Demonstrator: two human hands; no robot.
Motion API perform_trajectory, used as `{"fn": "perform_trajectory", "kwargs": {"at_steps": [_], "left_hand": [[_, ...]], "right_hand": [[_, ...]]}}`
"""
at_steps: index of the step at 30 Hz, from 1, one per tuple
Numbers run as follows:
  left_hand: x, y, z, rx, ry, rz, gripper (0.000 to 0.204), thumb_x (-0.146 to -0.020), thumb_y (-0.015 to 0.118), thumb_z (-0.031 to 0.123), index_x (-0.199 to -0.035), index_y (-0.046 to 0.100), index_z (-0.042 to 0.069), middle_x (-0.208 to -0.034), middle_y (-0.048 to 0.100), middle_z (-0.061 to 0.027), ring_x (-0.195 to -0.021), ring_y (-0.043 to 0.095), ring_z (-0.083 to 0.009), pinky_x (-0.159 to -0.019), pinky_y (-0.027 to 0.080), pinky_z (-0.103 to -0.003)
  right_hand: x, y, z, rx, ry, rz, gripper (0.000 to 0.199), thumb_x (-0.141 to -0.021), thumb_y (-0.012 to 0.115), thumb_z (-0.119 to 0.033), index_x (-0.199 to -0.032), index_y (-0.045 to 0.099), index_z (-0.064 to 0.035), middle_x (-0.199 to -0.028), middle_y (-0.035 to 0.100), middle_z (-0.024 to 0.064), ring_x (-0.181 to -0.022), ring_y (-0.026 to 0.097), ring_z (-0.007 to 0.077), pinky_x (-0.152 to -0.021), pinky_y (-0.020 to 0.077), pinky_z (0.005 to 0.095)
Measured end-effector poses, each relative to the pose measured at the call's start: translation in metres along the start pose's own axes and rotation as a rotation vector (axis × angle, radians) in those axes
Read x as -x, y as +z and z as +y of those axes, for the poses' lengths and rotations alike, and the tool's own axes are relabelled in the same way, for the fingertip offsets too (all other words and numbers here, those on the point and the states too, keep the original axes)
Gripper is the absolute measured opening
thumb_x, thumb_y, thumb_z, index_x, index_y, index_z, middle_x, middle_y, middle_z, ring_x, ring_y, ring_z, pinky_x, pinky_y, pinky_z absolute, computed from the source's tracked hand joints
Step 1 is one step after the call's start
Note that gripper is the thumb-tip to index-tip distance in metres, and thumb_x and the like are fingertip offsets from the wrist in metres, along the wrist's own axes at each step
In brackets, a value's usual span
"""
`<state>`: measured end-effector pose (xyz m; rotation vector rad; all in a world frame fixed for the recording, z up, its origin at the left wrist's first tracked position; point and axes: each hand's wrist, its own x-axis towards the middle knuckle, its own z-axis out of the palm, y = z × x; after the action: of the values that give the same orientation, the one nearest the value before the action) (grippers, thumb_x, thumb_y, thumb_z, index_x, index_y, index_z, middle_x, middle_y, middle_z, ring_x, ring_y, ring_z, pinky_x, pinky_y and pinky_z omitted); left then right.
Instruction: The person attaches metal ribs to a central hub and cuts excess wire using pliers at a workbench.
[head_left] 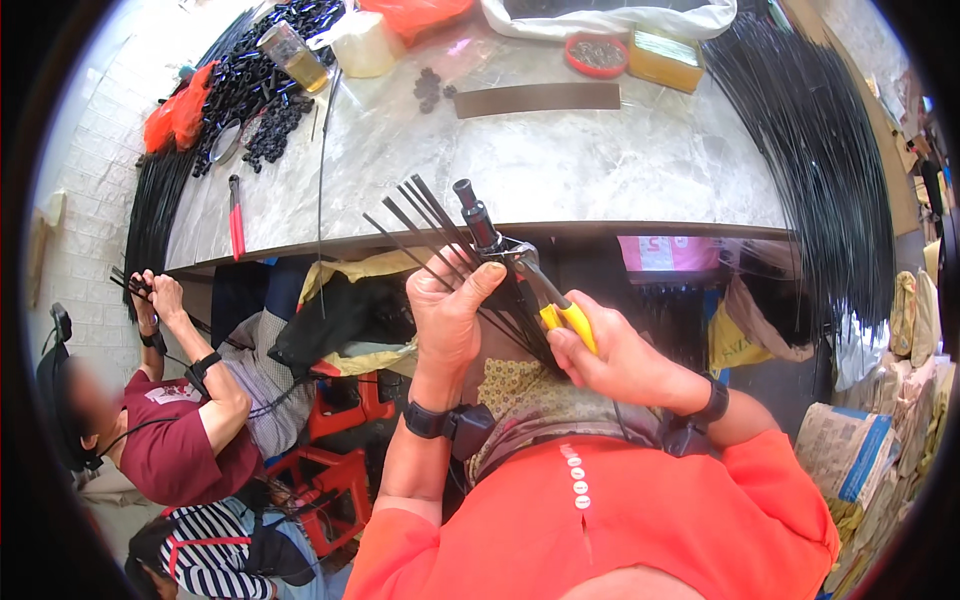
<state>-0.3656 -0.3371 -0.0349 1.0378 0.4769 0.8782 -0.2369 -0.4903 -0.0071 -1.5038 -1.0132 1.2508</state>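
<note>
My left hand (448, 315) is closed around a black tubular fitting (478, 218) and a fan of thin black rods (432, 205). The fitting tilts up past my thumb, and the rods spread out to its left and down below my hand. In my right hand (615, 350) is a pair of pliers with yellow handles (573, 320). Their metal jaws meet the lower end of the fitting, beside my left thumb. What lies between the jaws is too small to make out.
Ahead is a grey marble-patterned table (680, 160). It bears a dark flat strip (540, 99), a red dish of small metal pieces (597, 55), red-handled pliers (236, 215) and piled black fittings (270, 130). Long black rods (810, 150) hang at right. A co-worker (180, 430) sits at left.
</note>
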Motion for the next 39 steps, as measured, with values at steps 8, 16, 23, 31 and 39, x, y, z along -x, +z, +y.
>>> {"fn": "perform_trajectory", "kwargs": {"at_steps": [8, 16, 23, 31, 39], "left_hand": [[0.000, 0.001, 0.001, -0.001, -0.012, 0.025, 0.016, -0.085, 0.070, -0.008, -0.100, 0.068, -0.005, -0.092, 0.073, -0.0108, -0.079, 0.069, -0.0146, -0.077, 0.056, -0.027], [0.002, -0.003, 0.002, -0.021, 0.005, 0.042, 0.018, -0.085, 0.068, -0.009, -0.104, 0.067, -0.005, -0.094, 0.073, -0.0120, -0.080, 0.069, -0.0159, -0.078, 0.057, -0.029], [0.006, -0.008, 0.011, -0.003, -0.018, -0.016, 0.039, -0.084, 0.073, -0.001, -0.121, 0.060, -0.003, -0.096, 0.072, -0.0150, -0.085, 0.071, -0.0237, -0.082, 0.056, -0.038], [0.013, -0.015, 0.015, -0.035, -0.002, -0.063, 0.035, -0.084, 0.072, -0.005, -0.117, 0.062, -0.006, -0.099, 0.072, -0.0164, -0.087, 0.072, -0.0249, -0.083, 0.057, -0.035], [0.019, -0.014, 0.022, -0.013, -0.010, -0.061, 0.036, -0.083, 0.073, -0.006, -0.117, 0.062, -0.006, -0.102, 0.072, -0.0169, -0.093, 0.071, -0.0230, -0.085, 0.056, -0.033]], "right_hand": [[-0.003, 0.003, 0.006, -0.010, -0.019, 0.011, 0.016, -0.102, 0.050, -0.014, -0.103, 0.044, 0.0010, -0.065, 0.056, 0.0081, -0.057, 0.054, 0.0154, -0.056, 0.0451, 0.0322], [-0.008, 0.000, 0.008, -0.032, -0.021, -0.049, 0.015, -0.102, 0.050, -0.015, -0.107, 0.045, -0.0010, -0.069, 0.057, 0.0048, -0.057, 0.052, 0.0122, -0.056, 0.0451, 0.0307], [-0.005, -0.011, 0.004, -0.103, -0.098, -0.011, 0.025, -0.101, 0.050, -0.009, -0.125, 0.048, -0.0002, -0.083, 0.058, 0.0039, -0.067, 0.058, 0.0083, -0.060, 0.0467, 0.0238], [-0.035, -0.014, -0.017, -0.269, -0.280, 0.057, 0.027, -0.096, 0.055, 0.001, -0.122, 0.049, 0.0006, -0.104, 0.063, 0.0079, -0.081, 0.064, 0.0109, -0.073, 0.0540, 0.0249], [-0.041, -0.005, -0.007, -0.324, -0.301, 0.138, 0.029, -0.092, 0.065, -0.002, -0.118, 0.052, -0.0020, -0.097, 0.064, 0.0040, -0.077, 0.061, 0.0076, -0.071, 0.0526, 0.0243]]}}
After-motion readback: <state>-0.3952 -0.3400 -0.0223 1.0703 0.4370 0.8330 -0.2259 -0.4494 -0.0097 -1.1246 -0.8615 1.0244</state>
